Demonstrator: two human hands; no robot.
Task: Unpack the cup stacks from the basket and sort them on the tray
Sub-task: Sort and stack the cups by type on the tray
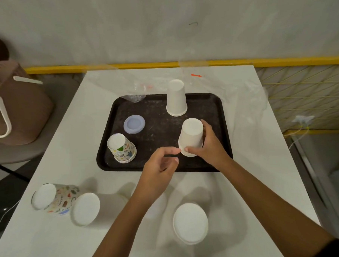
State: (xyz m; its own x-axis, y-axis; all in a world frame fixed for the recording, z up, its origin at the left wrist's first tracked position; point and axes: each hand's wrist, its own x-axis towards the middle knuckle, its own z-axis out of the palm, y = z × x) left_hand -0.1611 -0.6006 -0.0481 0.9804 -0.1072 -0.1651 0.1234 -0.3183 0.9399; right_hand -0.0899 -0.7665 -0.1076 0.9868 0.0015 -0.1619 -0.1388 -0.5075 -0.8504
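Note:
A black tray [162,167] lies on the white table. On it stand, upside down, a white cup stack [176,98] at the back, a patterned cup stack [122,148] at front left and a low lilac stack [134,124]. My right hand [208,146] grips another white cup stack [191,136] upside down on the tray's front right. My left hand [160,167] hovers just left of it, its fingers curled and empty, with the fingertips near the stack's rim.
Off the tray, near the table's front, a patterned stack [55,198] and a white stack [86,208] lie on their sides, and a white stack [190,222] stands. A brown basket [18,107] sits on a chair at left. Clear plastic wrap [231,90] lies behind the tray.

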